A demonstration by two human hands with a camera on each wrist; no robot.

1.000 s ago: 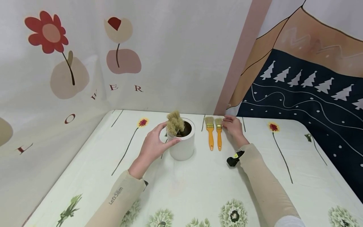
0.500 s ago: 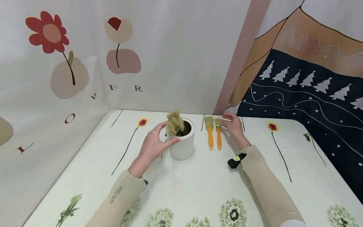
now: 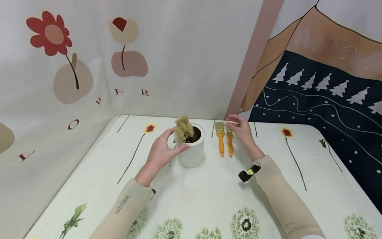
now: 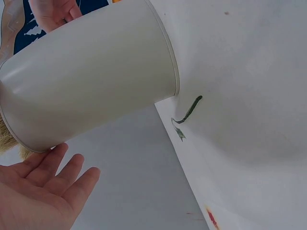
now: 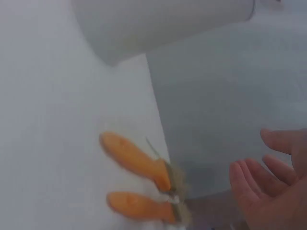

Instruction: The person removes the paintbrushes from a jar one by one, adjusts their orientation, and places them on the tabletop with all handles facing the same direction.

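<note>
My left hand (image 3: pixel 162 151) touches the rim of a white cylindrical container (image 3: pixel 191 155), thumb at the front and fingers at its left side. In the left wrist view the fingers of this left hand (image 4: pixel 45 189) are fairly straight, spread beside the rim. Tan brush bristles (image 3: pixel 184 128) stick out of the container; what lies below them is hidden. Two orange-handled paintbrushes lie side by side, a wider one (image 3: pixel 221 144) and a narrower one (image 3: pixel 230 147). Over the narrow brush's bristles hovers my right hand (image 3: pixel 241 131), holding nothing; in the right wrist view its fingers (image 5: pixel 249 179) are loosely bent.
A white table (image 3: pixel 191 196) with printed flowers carries everything. Right behind its far edge hangs a light curtain (image 3: pixel 185 66) with flower prints, and a dark tree-patterned part (image 3: pixel 313 96) hangs at the right. A black wrist strap (image 3: pixel 249 173) sits by the right sleeve.
My right hand has risen off the narrow paintbrush's right side and shifted left and slightly away, over its bristles. The left hand, the container and both paintbrushes stay in place.
</note>
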